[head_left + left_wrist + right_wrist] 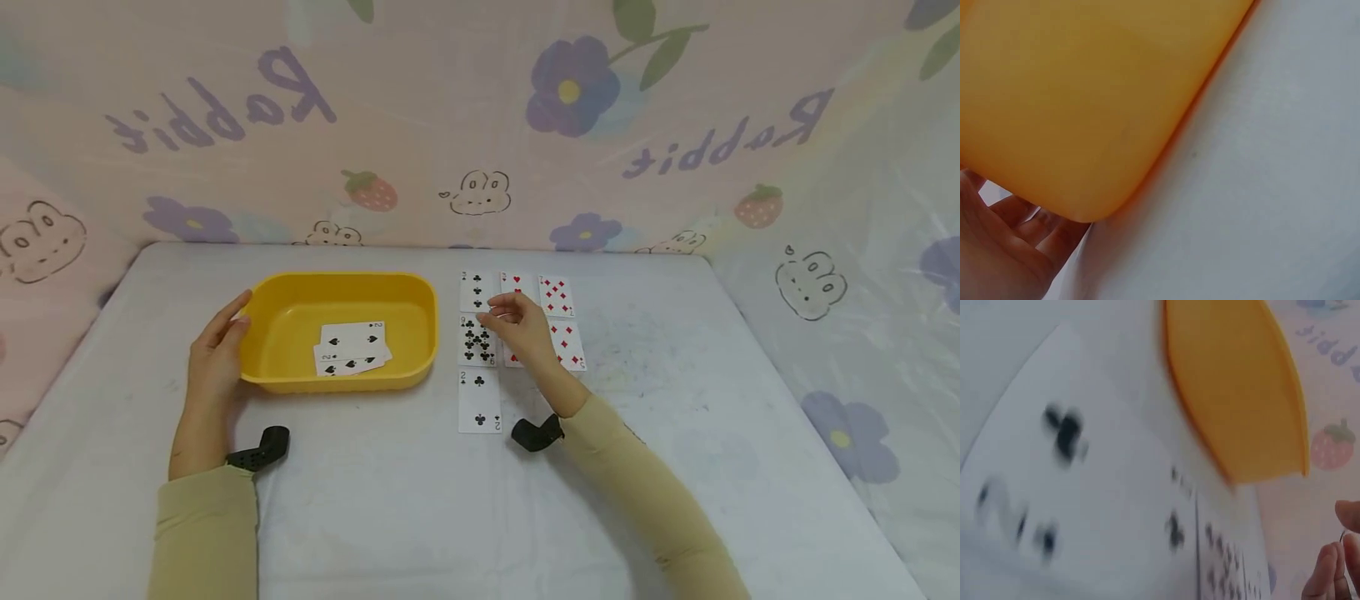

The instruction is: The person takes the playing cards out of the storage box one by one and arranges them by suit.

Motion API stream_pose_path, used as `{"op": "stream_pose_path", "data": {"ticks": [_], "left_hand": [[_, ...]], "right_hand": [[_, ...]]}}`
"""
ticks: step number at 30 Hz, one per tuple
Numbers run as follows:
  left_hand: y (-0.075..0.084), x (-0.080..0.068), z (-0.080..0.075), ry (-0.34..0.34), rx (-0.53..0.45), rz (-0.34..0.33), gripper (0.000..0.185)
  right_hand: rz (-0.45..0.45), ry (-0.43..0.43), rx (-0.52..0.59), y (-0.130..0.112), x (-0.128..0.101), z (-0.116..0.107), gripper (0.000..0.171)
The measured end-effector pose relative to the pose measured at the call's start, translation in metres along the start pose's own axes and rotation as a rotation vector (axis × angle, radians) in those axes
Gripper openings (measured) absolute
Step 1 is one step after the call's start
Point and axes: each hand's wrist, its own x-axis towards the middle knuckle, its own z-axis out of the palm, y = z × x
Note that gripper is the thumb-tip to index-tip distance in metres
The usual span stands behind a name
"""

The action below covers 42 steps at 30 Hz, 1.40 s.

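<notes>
My left hand (215,357) is at the left end of a yellow plastic tub (277,386), thumb and fingertips touching its rim. In the left wrist view, fingers (1063,240) lie against the tub's outer end. Inside the tub are overlapping spade playing cards (352,339). My right hand (523,329) is over the rows of cards, thumb and fingers bent toward each other with no card visible between them. Below its fingertips lies a nine of clubs (474,354). A two of clubs (480,402) lies nearer me. The hand partly hides red cards in the middle column.
Behind the nine lies a three of clubs (475,293), with a heart card (516,283) and a seven of diamonds (557,297) to its right. Another diamond card (567,346) is nearer. The white-covered table (360,500) meets a printed cloth backdrop (420,117).
</notes>
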Motion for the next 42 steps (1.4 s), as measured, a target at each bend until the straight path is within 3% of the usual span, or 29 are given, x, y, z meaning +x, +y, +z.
{"op": "stream_pose_path", "data": {"ticks": [7,12,22,32,38,42], "left_hand": [[-0.001,0.000,-0.001,-0.011,-0.042,0.016,0.039],[-0.003,0.000,-0.003,-0.022,-0.093,0.041,0.039],[-0.002,-0.001,-0.003,-0.021,-0.025,0.039,0.039],[-0.002,-0.001,-0.002,-0.019,0.008,0.047,0.040],[-0.001,-0.001,-0.003,-0.027,-0.034,0.018,0.040],[-0.001,-0.001,-0.003,-0.036,0.013,0.027,0.041]], "right_hand": [[-0.075,-0.096,0.079,-0.026,-0.002,0.037,0.032],[-0.085,-0.186,0.079,-0.045,0.003,0.063,0.035],[-0.038,-0.298,-0.001,-0.059,0.020,0.108,0.038],[0.010,-0.442,-0.343,-0.049,0.030,0.136,0.055],[-0.031,-0.488,-0.596,-0.050,0.029,0.146,0.061],[-0.049,-0.512,-0.725,-0.051,0.026,0.148,0.061]]}}
